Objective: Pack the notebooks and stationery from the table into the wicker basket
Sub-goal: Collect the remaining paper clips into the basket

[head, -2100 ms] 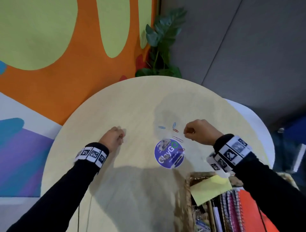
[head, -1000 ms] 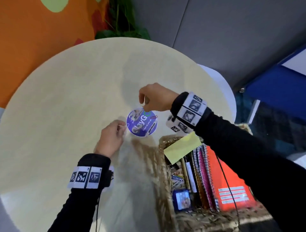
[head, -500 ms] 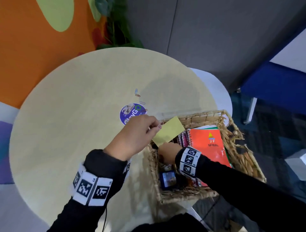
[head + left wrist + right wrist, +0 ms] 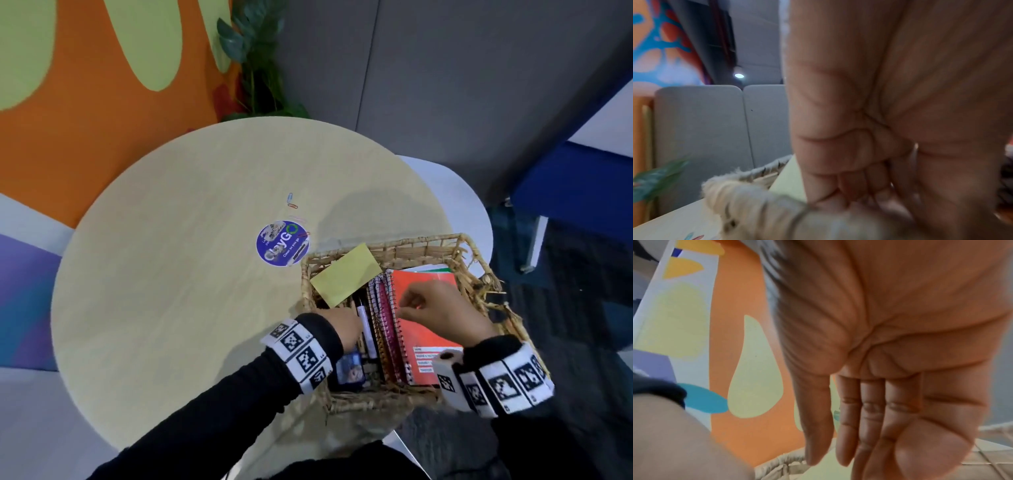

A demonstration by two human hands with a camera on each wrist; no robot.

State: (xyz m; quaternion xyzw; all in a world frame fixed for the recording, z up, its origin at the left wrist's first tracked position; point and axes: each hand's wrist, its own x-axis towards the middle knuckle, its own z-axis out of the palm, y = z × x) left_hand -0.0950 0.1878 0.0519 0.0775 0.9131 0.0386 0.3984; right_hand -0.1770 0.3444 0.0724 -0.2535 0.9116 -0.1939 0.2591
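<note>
Round pale table [image 4: 178,281] against an orange mural wall with a plant behind it, and the basket [image 4: 411,245] hangs off the near right edge. It already holds a stack of spiral notebooks [image 4: 428,329] with the orange one on top, a yellow sticky pad [image 4: 346,274] propped against the far-left corner and some pens down the left side. My left hand [image 4: 342,327] is dipped into that left side with the fingers curled tight; I'd guess it's dropping off paper clips, but I can't actually see whether anything is in it. My right hand [image 4: 435,308] hovers over the orange notebook, fingers hanging straight and relaxed in the wrist view, holding nothing. So I'd say I'm mid-drop on the small stuff. What's left on the table is a few paper clips [image 4: 293,204] lying just past the round blue sticker [image 4: 282,243]. Next move should be going back for those, and they're flat and tiny, so it'll take a fingertip pinch or sliding them to the edge.
</note>
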